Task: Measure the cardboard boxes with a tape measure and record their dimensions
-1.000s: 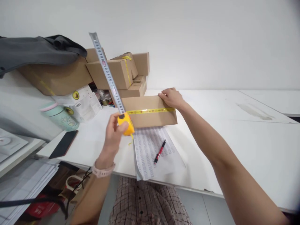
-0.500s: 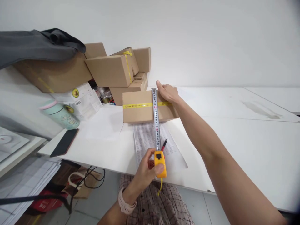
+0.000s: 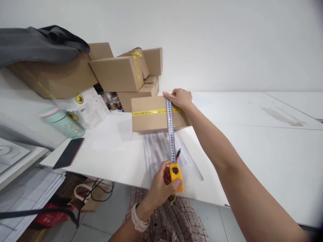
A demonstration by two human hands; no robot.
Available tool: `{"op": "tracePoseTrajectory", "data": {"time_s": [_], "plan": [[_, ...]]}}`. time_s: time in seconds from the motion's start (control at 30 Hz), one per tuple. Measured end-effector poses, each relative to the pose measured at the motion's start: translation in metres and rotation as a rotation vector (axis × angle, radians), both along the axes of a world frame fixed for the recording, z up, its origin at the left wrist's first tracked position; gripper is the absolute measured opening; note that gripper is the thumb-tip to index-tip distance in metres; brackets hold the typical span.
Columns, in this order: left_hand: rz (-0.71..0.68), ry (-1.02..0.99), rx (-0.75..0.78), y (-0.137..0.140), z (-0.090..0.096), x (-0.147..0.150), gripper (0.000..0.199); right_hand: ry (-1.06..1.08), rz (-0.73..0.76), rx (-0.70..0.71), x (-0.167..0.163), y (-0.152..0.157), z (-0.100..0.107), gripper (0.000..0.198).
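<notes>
Tape measure (image 3: 172, 144): blade (image 3: 170, 126) crosswise to the carton's (image 3: 148, 122) long axis.
Carton: on the table (image 3: 239, 158), beyond the left hand (image 3: 161, 188).
Left grip: closed around the case (image 3: 176, 176).
Right hand (image 3: 180, 98): nearer carton, thumb at blade's end; pinch indeterminable.

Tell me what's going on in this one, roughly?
A person has a tape measure stretched over a cardboard box. The left hand grips its case near the front of the table, and the right hand is at the box's far edge, thumb by the end of the blade. The blade crosses the box and runs past its near edge, above a printed sheet with a pen on it.
</notes>
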State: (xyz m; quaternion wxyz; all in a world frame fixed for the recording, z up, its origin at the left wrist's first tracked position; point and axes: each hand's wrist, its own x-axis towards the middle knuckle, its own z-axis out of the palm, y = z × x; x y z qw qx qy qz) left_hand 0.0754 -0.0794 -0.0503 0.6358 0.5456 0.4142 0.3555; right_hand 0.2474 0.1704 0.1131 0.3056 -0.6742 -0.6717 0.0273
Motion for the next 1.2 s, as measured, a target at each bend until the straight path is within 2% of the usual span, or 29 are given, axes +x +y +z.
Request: {"op": "tracePoseTrajectory", "data": {"time_s": [0.13, 0.27, 0.37, 0.5, 0.57, 0.7, 0.9, 1.03, 1.1, 1.2], "plan": [[0.002, -0.009, 0.0, 0.002, -0.001, 0.002, 0.061, -0.009, 0.002, 0.003, -0.001, 0.0, -0.001, 0.061], [-0.024, -0.064, -0.023, 0.0, 0.009, -0.002, 0.059, 0.007, 0.001, 0.017, 0.004, 0.005, -0.003, 0.071], [-0.005, -0.064, 0.024, -0.009, 0.012, -0.013, 0.061, 0.008, -0.006, 0.042, 0.007, 0.006, -0.008, 0.08], [0.126, 0.023, 0.114, -0.022, 0.0, -0.034, 0.07, -0.048, -0.025, 0.156, -0.001, -0.014, -0.018, 0.08], [0.131, 0.025, 0.117, -0.025, -0.008, -0.043, 0.07, -0.063, -0.022, 0.184, -0.007, -0.032, -0.024, 0.077], [0.081, 0.054, 0.134, -0.024, -0.013, -0.05, 0.068, -0.091, -0.019, 0.198, -0.013, -0.067, -0.044, 0.069], [0.048, 0.058, 0.135, -0.02, -0.011, -0.051, 0.071, -0.135, 0.043, 0.186, -0.01, -0.097, -0.091, 0.053], [0.028, 0.084, 0.164, -0.02, -0.009, -0.052, 0.07, 0.022, 0.018, 0.214, -0.007, -0.124, -0.101, 0.051], [0.016, 0.149, 0.177, -0.02, -0.004, -0.052, 0.068, 0.192, 0.005, 0.197, -0.002, -0.141, -0.096, 0.06], [-0.04, 0.332, 0.243, -0.022, 0.007, -0.052, 0.069, 0.448, 0.081, 0.127, 0.008, -0.165, -0.082, 0.073]]}}
